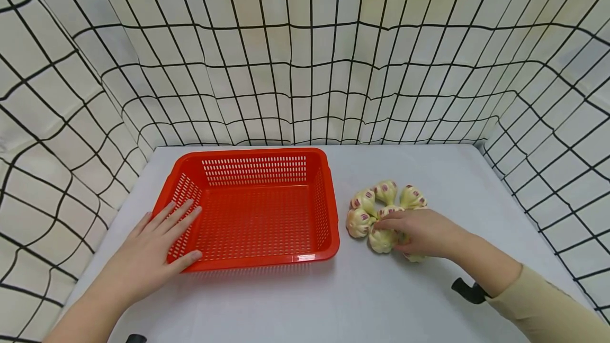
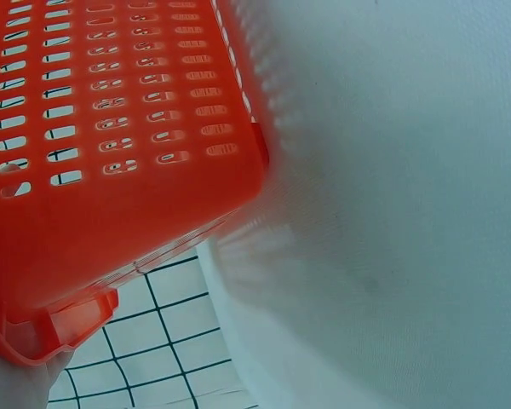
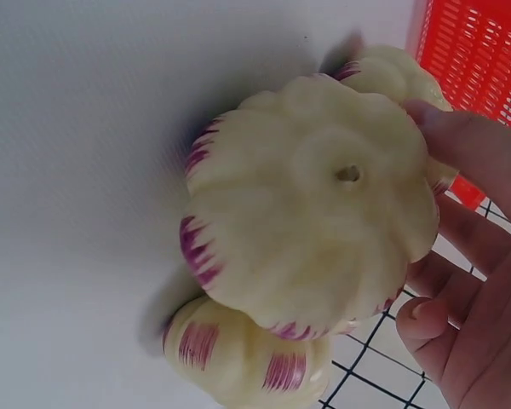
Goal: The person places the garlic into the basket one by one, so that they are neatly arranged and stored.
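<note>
On the left of the white tabletop lies a red plastic basket [image 1: 259, 263] with slotted sides and nothing in it. My left hand [image 1: 154, 247] rests over its left rim, fingers straight and spread, thumb by the front left corner. Several garlic bulbs [image 1: 358, 222], cream with purple streaks, are bunched right of the basket. My right hand [image 1: 424, 233] reaches down over the near right of the bunch, hiding part of it. In the right wrist view, its thumb and curled fingers grip the side of one garlic bulb [image 3: 307, 213], whose base faces the camera.
Another bulb [image 3: 238, 354] lies below the gripped one in the right wrist view. White cloth walls with a black grid of lines [image 1: 310, 62] surround the table [image 1: 305, 300] at the back and sides. A black strap end [image 1: 469, 291] hangs under the right wrist.
</note>
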`<state>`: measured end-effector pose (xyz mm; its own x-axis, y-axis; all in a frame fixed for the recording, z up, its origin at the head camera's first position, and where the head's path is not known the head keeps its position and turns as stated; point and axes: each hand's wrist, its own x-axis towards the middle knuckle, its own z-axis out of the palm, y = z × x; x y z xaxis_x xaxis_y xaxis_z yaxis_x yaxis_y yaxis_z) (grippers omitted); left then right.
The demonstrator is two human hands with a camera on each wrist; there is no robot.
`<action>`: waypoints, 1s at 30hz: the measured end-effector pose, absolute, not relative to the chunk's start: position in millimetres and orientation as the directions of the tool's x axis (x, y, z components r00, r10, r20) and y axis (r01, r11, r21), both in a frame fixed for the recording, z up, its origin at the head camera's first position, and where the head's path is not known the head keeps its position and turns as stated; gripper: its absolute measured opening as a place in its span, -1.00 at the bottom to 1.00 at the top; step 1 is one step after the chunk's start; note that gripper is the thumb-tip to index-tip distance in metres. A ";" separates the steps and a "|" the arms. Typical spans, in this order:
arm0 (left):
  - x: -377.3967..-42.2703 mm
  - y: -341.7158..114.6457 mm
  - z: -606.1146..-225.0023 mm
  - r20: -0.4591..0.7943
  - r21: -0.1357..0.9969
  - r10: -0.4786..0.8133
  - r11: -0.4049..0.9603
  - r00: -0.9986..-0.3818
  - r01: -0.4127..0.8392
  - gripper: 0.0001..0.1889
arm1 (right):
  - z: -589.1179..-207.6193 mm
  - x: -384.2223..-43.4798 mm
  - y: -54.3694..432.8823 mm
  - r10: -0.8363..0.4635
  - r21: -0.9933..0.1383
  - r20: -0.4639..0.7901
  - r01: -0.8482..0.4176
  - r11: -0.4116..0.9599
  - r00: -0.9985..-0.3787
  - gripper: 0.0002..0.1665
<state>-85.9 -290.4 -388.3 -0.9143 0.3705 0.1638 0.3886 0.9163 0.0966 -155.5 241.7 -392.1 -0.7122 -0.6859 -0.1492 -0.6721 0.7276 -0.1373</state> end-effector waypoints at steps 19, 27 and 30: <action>-85.6 -292.3 -390.5 0.184 0.081 0.375 0.915 -0.908 0.395 -0.07 | -391.6 -155.3 239.6 -0.707 -0.186 -0.193 -0.682 0.708 -0.681 -0.33; -85.1 -290.1 -390.2 0.183 0.078 0.372 0.917 -0.910 0.390 -0.06 | -391.8 -155.5 237.3 -0.694 -0.177 -0.220 -0.672 0.719 -0.685 -0.31; -85.4 -289.6 -390.1 0.185 0.076 0.372 0.917 -0.910 0.391 -0.06 | -391.5 -154.7 236.6 -0.686 -0.187 -0.223 -0.661 0.727 -0.692 -0.27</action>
